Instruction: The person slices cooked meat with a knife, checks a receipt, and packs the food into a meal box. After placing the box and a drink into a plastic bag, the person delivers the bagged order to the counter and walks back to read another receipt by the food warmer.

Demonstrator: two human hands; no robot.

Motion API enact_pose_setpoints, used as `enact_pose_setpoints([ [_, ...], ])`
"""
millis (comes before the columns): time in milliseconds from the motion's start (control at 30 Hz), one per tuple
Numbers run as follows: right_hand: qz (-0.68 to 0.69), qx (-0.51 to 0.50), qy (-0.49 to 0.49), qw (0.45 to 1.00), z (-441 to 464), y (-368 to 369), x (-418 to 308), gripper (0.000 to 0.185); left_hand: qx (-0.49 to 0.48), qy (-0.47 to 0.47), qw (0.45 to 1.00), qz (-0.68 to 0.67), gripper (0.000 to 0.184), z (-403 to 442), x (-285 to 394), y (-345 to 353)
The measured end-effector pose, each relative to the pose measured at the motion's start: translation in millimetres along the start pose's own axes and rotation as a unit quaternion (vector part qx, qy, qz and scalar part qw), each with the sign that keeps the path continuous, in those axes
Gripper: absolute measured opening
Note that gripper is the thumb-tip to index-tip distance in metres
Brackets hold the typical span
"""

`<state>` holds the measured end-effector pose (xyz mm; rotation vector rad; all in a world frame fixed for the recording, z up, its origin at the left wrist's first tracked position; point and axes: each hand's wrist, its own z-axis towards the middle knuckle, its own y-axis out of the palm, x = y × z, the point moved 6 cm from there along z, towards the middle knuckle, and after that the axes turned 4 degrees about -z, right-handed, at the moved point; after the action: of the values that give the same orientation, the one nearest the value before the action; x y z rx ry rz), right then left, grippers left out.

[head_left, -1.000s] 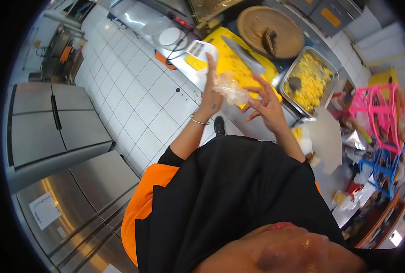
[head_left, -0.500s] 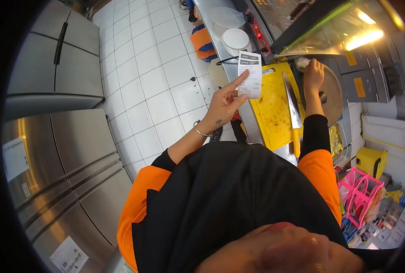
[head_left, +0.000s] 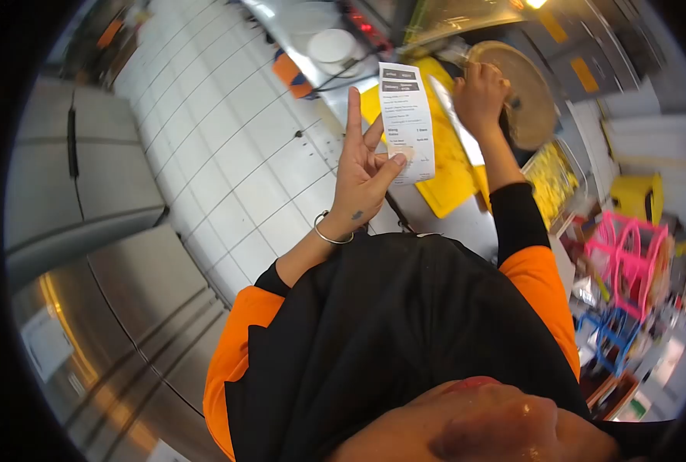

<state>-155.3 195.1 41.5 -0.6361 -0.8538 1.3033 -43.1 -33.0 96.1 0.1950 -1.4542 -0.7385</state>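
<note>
A printed paper receipt (head_left: 407,127) is pinched between the thumb and fingers of my left hand (head_left: 363,165), the index finger stretched out beside it. Behind the receipt lies a yellow cutting board (head_left: 443,189). A knife (head_left: 442,98) rests on the board, its blade blurred by motion. My right hand (head_left: 481,100) is over the board's right side, at the edge of a round brown disc (head_left: 539,104) with a dark spot on it. Its fingers are curled; whether anything is in them is hidden.
White round lids or tubs (head_left: 333,48) stand on the steel counter (head_left: 281,11). A tray of yellow pieces (head_left: 551,181) sits at right, near a pink plastic rack (head_left: 624,250). Steel fridges (head_left: 135,277) line the left, across a tiled floor (head_left: 235,146).
The view has turned and shifted. The receipt is now more upright and closer, my index finger off its face. My right hand has come away from the white item by the disc.
</note>
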Motion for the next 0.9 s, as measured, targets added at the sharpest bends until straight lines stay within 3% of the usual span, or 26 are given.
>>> enact_pose_setpoints([
  [100, 0.157, 0.065, 0.041, 0.985, -78.8, -77.4, 19.2, 0.03, -0.059, -0.02, 0.998, -0.012, 0.093, -5.0, -20.5, 49.9],
  [167, 0.231, 0.03, 0.116, 0.965, -145.8, -135.8, 42.4, 0.024, -0.079, -0.031, 0.995, -0.051, 0.095, -13.1, -36.5, 86.8],
  [233, 0.278, -0.009, 0.189, 0.942, -219.2, -182.5, 71.2, 0.014, -0.134, -0.042, 0.989, -0.055, 0.092, -26.1, -49.8, 125.8],
  [300, 0.314, 0.015, 0.247, 0.917, -279.0, -236.3, 106.0, 0.004, -0.186, -0.039, 0.981, -0.029, 0.091, -46.1, -67.6, 169.4],
  [400, 0.315, 0.05, 0.357, 0.878, -375.4, -289.5, 165.3, 0.006, -0.217, -0.025, 0.975, -0.046, 0.084, -93.0, -91.7, 245.7],
  [467, 0.294, 0.076, 0.366, 0.88, -417.1, -320.7, 196.9, 0.006, -0.208, -0.01, 0.977, -0.04, 0.071, -129.8, -113.4, 291.4],
  [633, 0.315, 0.094, 0.351, 0.877, -488.7, -361.0, 258.6, 0.005, -0.287, -0.056, 0.956, 0.007, 0.065, -203.8, -166.5, 390.0],
  [667, 0.295, 0.111, 0.362, 0.878, -499.9, -376.8, 268.9, 0.005, -0.266, -0.092, 0.959, 0.011, 0.066, -215.0, -172.4, 403.5],
  [700, 0.362, 0.063, 0.361, 0.857, -507.1, -384.9, 275.6, 0.006, -0.249, -0.127, 0.96, 0.016, 0.068, -224.1, -178.2, 417.0],
  [733, 0.43, 0.016, 0.355, 0.83, -515.0, -392.2, 284.5, 0.007, -0.255, -0.104, 0.961, 0.019, 0.07, -231.5, -181.7, 429.0],
  [767, 0.415, 0.033, 0.365, 0.832, -528.3, -406.8, 308.0, 0.007, -0.255, -0.081, 0.963, 0.022, 0.071, -236.6, -183.7, 436.4],
  [833, 0.275, 0.065, 0.357, 0.89, -552.1, -437.2, 361.5, 0.011, -0.246, -0.09, 0.963, 0.063, 0.076, -245.2, -184.5, 444.6],
  [867, 0.25, 0.044, 0.521, 0.815, -555.3, -453.9, 398.6, 0.01, -0.226, -0.097, 0.967, 0.07, 0.076, -248.4, -186.6, 445.0],
  [900, 0.116, 0.181, 0.434, 0.875, -546.0, -481.2, 433.3, 0.01, -0.204, -0.104, 0.97, 0.079, 0.076, -251.4, -187.9, 443.7],
])
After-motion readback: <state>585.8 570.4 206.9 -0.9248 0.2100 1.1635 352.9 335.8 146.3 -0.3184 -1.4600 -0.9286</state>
